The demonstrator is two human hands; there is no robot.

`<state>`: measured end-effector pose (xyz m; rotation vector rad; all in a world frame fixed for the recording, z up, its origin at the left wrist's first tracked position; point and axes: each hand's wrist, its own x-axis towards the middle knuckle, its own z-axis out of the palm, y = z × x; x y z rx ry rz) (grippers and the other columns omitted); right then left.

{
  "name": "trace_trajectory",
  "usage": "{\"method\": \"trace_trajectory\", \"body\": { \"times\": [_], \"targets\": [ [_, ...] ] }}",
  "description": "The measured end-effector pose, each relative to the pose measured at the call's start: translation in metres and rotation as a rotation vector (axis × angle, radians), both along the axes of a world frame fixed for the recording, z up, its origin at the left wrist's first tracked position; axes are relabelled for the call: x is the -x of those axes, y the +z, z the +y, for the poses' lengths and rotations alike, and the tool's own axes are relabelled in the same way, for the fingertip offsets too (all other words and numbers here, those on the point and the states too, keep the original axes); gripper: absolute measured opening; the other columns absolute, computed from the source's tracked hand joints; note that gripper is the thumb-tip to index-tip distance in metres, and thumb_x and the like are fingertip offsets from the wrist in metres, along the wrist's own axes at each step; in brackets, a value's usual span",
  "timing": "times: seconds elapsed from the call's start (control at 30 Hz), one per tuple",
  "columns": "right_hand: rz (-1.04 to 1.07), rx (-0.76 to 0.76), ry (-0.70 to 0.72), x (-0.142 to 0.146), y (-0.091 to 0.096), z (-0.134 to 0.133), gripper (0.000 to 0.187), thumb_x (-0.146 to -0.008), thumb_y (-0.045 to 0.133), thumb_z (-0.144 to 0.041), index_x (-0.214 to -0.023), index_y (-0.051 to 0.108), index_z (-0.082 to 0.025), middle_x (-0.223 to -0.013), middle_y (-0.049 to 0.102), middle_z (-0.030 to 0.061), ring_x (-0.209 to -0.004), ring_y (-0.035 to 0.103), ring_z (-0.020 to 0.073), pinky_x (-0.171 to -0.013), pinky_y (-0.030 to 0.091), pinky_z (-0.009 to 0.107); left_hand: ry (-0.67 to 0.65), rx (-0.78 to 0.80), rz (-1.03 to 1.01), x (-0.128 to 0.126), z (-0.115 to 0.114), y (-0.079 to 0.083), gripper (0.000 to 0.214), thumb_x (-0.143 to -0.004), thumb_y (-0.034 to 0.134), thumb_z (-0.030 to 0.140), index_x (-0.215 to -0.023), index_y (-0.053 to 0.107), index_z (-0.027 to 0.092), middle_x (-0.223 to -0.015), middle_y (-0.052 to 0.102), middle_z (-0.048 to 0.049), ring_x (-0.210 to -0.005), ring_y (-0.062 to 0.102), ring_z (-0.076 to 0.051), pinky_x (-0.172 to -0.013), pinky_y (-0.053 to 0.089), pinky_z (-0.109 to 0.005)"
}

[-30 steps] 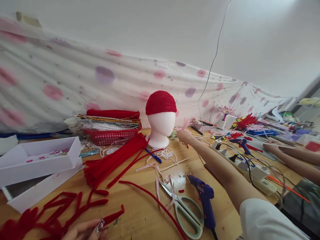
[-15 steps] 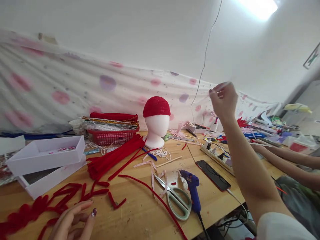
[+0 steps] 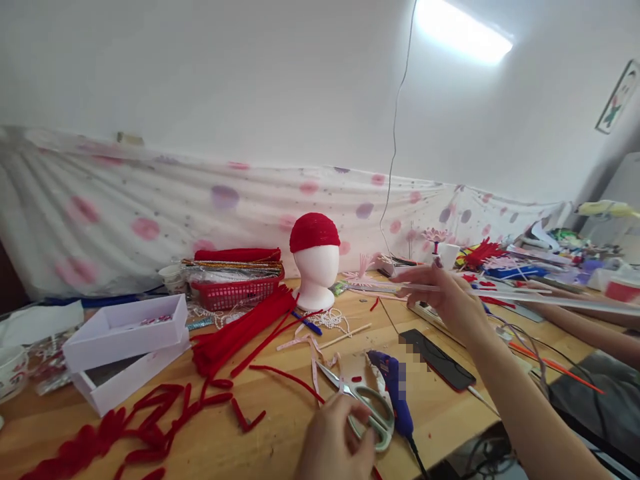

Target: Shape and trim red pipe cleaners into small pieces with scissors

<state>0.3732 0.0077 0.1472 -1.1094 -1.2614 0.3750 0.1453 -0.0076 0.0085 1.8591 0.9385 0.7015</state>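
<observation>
My right hand is raised over the right side of the table, fingers closed around long translucent glue sticks that reach out to the right. My left hand hovers low at the front, fingers curved and apart, with nothing visible in it. Just beyond it lie scissors with pale green handles, partly covered by the fingers. Beside them rests a blue glue gun. A red pipe cleaner runs toward my left hand and passes behind it. A white mannequin head wears a red cap.
Bundled red pipe cleaners, a red basket and white boxes occupy the left. A black phone and a power strip lie at right, with cables over the edge. A co-worker's arms reach in from the right.
My right hand has come down from high up, and the glue sticks now show clearly in it. My left hand has moved right, from the red pieces to the scissors. The view has shifted.
</observation>
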Motion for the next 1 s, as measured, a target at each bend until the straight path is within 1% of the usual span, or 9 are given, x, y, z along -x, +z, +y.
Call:
{"method": "trace_trajectory", "body": {
  "times": [0.07,0.1,0.17,0.23,0.37,0.5,0.7,0.83,1.0],
  "targets": [
    [0.031,-0.182,-0.096,0.002,-0.016,-0.025,0.048,-0.083,0.068,-0.054,-0.053,0.066,-0.016,-0.058,0.068,0.0057,-0.046,0.061,0.0139,-0.041,0.046,0.024,-0.003,-0.109,0.107,-0.032,0.003,0.012,0.024,-0.078,0.065,0.027,-0.100,0.068,0.017,-0.104,0.073,-0.0098,-0.097,0.068,-0.024,-0.084,0.050,-0.031],
    [0.036,-0.307,-0.166,0.005,-0.026,-0.034,0.052,-0.084,0.069,-0.048,-0.044,0.057,-0.018,-0.045,0.059,0.0015,-0.039,0.055,0.0114,-0.038,0.041,0.022,-0.035,-0.135,0.182,-0.046,0.004,0.016,0.035,-0.080,0.065,0.035,-0.108,0.066,0.015,-0.106,0.073,-0.0121,-0.101,0.067,-0.027,-0.086,0.050,-0.033],
    [0.041,-0.561,-0.289,0.011,-0.048,-0.045,0.061,-0.088,0.067,-0.040,-0.036,0.042,-0.019,-0.032,0.039,-0.0048,-0.031,0.045,0.0089,-0.034,0.035,0.022,-0.040,-0.202,0.334,-0.066,0.007,0.016,0.041,-0.086,0.058,0.044,-0.110,0.065,0.011,-0.104,0.074,-0.0161,-0.098,0.069,-0.029,-0.081,0.051,-0.035],
    [-0.010,-0.692,-0.336,0.017,-0.070,-0.051,0.062,-0.092,0.061,-0.036,-0.036,0.038,-0.020,-0.031,0.033,-0.0059,-0.028,0.043,0.0089,-0.031,0.031,0.021,-0.039,-0.193,0.386,-0.079,0.011,0.010,0.042,-0.088,0.055,0.045,-0.105,0.067,0.009,-0.102,0.074,-0.0199,-0.097,0.070,-0.032,-0.078,0.051,-0.036],
    [-0.076,-0.701,-0.341,0.022,-0.100,-0.057,0.062,-0.091,0.058,-0.036,-0.034,0.038,-0.020,-0.030,0.033,-0.0046,-0.027,0.045,0.0108,-0.030,0.029,0.022,-0.041,-0.186,0.426,-0.089,0.017,-0.005,0.036,-0.090,0.052,0.042,-0.094,0.071,0.012,-0.097,0.076,-0.0191,-0.094,0.071,-0.031,-0.074,0.049,-0.033],
    [-0.103,-0.712,-0.336,0.015,-0.110,-0.062,0.059,-0.092,0.056,-0.031,-0.036,0.040,-0.019,-0.031,0.039,-0.0033,-0.029,0.048,0.0119,-0.032,0.030,0.023,-0.062,-0.191,0.445,-0.091,0.021,-0.010,0.039,-0.089,0.051,0.047,-0.085,0.072,0.015,-0.091,0.077,-0.0168,-0.086,0.072,-0.028,-0.067,0.047,-0.031],
    [-0.307,-0.630,-0.280,0.006,-0.114,-0.073,0.057,-0.093,0.054,-0.032,-0.038,0.044,-0.020,-0.036,0.053,0.0002,-0.031,0.052,0.0130,-0.032,0.033,0.025,-0.059,-0.166,0.451,-0.091,0.024,-0.013,0.042,-0.088,0.050,0.052,-0.081,0.073,0.017,-0.087,0.078,-0.0139,-0.081,0.071,-0.026,-0.064,0.046,-0.030],
    [-0.266,-0.656,-0.370,0.010,-0.111,-0.076,0.063,-0.091,0.056,-0.040,-0.033,0.039,-0.021,-0.028,0.043,-0.0018,-0.027,0.048,0.0128,-0.029,0.033,0.024,-0.061,-0.161,0.437,-0.090,0.023,-0.012,0.041,-0.089,0.051,0.051,-0.084,0.073,0.017,-0.085,0.078,-0.0132,-0.081,0.071,-0.025,-0.065,0.046,-0.029],
    [-0.248,-0.472,-0.408,0.011,-0.105,-0.082,0.069,-0.090,0.051,-0.056,-0.029,0.039,-0.025,-0.027,0.045,0.0016,-0.026,0.049,0.0171,-0.029,0.035,0.029,-0.075,-0.163,0.416,-0.089,0.023,-0.009,0.042,-0.089,0.050,0.051,-0.082,0.073,0.016,-0.081,0.077,-0.0127,-0.080,0.071,-0.026,-0.064,0.046,-0.029]
  ]
}}
